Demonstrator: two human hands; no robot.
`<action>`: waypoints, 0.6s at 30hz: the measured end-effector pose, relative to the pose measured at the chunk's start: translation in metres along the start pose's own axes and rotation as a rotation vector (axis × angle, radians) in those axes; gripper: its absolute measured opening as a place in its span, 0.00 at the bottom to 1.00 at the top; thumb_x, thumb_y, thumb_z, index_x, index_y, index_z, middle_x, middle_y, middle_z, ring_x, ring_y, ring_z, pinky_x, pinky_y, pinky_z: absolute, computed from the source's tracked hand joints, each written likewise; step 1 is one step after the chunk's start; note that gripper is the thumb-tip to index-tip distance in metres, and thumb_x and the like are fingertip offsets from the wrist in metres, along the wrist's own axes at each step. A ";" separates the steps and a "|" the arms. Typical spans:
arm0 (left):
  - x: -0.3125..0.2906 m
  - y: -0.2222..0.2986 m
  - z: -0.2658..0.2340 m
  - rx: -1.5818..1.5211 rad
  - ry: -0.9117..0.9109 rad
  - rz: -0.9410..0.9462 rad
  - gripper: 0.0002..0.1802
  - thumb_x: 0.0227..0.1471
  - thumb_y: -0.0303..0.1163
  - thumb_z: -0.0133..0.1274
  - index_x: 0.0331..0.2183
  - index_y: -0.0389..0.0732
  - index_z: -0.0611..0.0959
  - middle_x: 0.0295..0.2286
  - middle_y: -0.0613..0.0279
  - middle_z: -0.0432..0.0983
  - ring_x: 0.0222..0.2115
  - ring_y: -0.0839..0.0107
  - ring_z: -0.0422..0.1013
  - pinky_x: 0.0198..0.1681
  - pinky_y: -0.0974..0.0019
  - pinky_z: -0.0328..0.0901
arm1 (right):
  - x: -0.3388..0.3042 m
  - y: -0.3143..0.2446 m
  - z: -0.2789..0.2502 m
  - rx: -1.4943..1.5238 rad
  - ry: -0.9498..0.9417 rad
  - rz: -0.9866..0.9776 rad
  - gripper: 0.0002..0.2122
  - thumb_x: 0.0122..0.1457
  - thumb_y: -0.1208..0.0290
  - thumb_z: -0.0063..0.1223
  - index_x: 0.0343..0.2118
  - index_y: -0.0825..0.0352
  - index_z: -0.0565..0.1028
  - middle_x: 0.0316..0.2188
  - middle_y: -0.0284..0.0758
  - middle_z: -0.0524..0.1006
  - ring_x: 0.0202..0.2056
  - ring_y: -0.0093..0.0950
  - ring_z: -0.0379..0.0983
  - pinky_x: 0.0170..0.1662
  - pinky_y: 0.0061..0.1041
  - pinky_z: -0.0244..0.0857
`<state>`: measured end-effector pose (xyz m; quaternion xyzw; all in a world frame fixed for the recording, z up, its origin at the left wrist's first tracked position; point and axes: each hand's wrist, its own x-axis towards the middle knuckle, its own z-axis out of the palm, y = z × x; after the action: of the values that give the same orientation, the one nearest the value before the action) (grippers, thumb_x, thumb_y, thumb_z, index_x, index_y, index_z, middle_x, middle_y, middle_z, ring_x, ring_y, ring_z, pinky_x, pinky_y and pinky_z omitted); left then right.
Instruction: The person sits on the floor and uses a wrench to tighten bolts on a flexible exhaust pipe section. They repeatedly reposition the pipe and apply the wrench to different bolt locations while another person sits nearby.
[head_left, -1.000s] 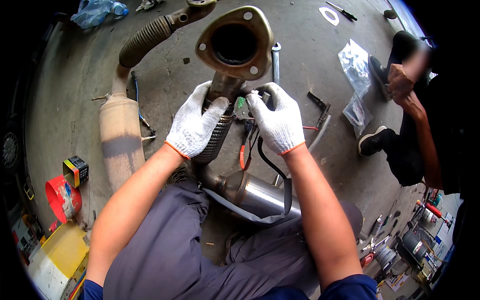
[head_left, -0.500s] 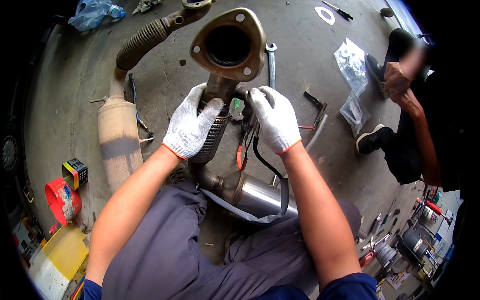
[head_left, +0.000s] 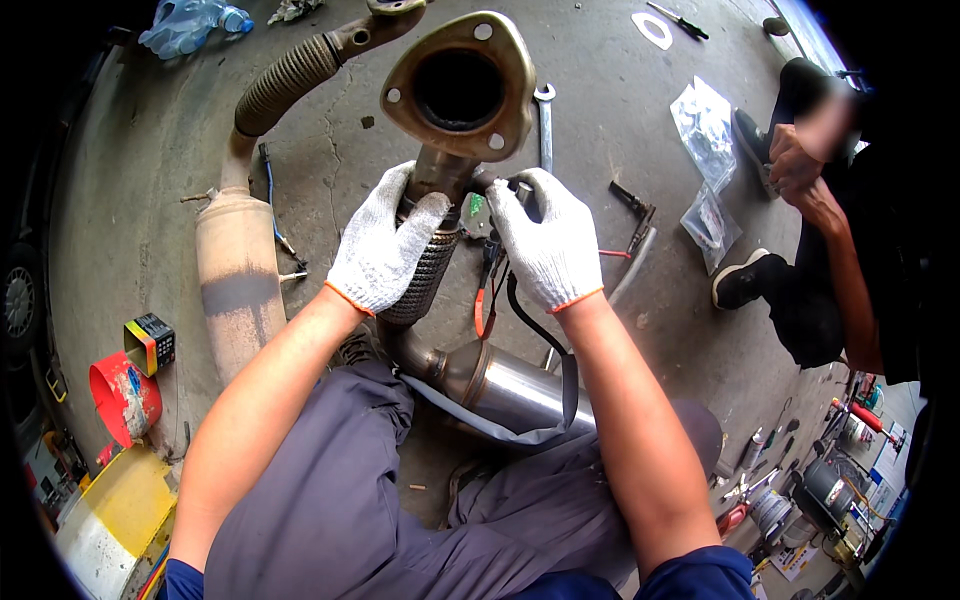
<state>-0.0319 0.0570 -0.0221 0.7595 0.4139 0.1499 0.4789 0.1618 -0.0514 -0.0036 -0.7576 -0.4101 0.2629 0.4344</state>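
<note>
An exhaust pipe stands before me, its three-holed flange tilted up at the far end. My left hand, in a white knit glove, is closed round the pipe just above its braided flex section. At the side stub of the pipe, the gloved thumb and fingers of my right hand pinch an oxygen sensor, partly hidden by them. A black cable hangs below that hand toward a grey sleeve. The shiny catalytic converter lies between my knees.
An old rusty exhaust with a muffler lies at left. Beyond are a wrench, a screwdriver and plastic bags. Pliers with red handles lie beside the pipe. Another person's hand is at right.
The fingers of my right hand have shifted slightly at the sensor, and more of its metal body shows between them. My left hand keeps its hold on the pipe.
</note>
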 end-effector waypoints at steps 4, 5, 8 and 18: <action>0.004 0.002 0.003 0.014 0.016 -0.029 0.36 0.69 0.58 0.57 0.61 0.36 0.78 0.49 0.37 0.83 0.52 0.41 0.80 0.58 0.47 0.71 | 0.000 0.004 -0.002 0.121 -0.088 0.157 0.13 0.70 0.64 0.63 0.43 0.72 0.81 0.28 0.46 0.83 0.30 0.41 0.83 0.37 0.34 0.76; 0.003 0.002 0.002 0.013 0.018 -0.031 0.35 0.69 0.57 0.57 0.61 0.36 0.78 0.49 0.37 0.84 0.52 0.41 0.80 0.58 0.47 0.72 | -0.002 -0.006 -0.003 0.173 -0.123 0.245 0.12 0.72 0.65 0.61 0.44 0.72 0.81 0.30 0.46 0.83 0.30 0.41 0.84 0.37 0.34 0.76; 0.005 0.006 0.002 -0.003 0.005 -0.025 0.34 0.69 0.57 0.57 0.60 0.37 0.79 0.48 0.37 0.84 0.52 0.41 0.81 0.57 0.48 0.72 | -0.007 0.011 0.002 -0.088 -0.057 -0.127 0.12 0.76 0.67 0.53 0.48 0.73 0.80 0.34 0.45 0.83 0.33 0.41 0.84 0.40 0.34 0.77; 0.033 0.016 -0.004 -0.062 -0.129 -0.097 0.28 0.67 0.45 0.65 0.59 0.36 0.82 0.47 0.51 0.87 0.48 0.66 0.82 0.56 0.60 0.73 | -0.025 -0.014 0.023 0.182 0.015 0.250 0.20 0.82 0.61 0.35 0.56 0.69 0.80 0.42 0.50 0.79 0.43 0.50 0.76 0.52 0.42 0.70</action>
<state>-0.0060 0.0816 -0.0118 0.7315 0.4134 0.0899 0.5347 0.1263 -0.0582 -0.0013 -0.7622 -0.2837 0.3454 0.4682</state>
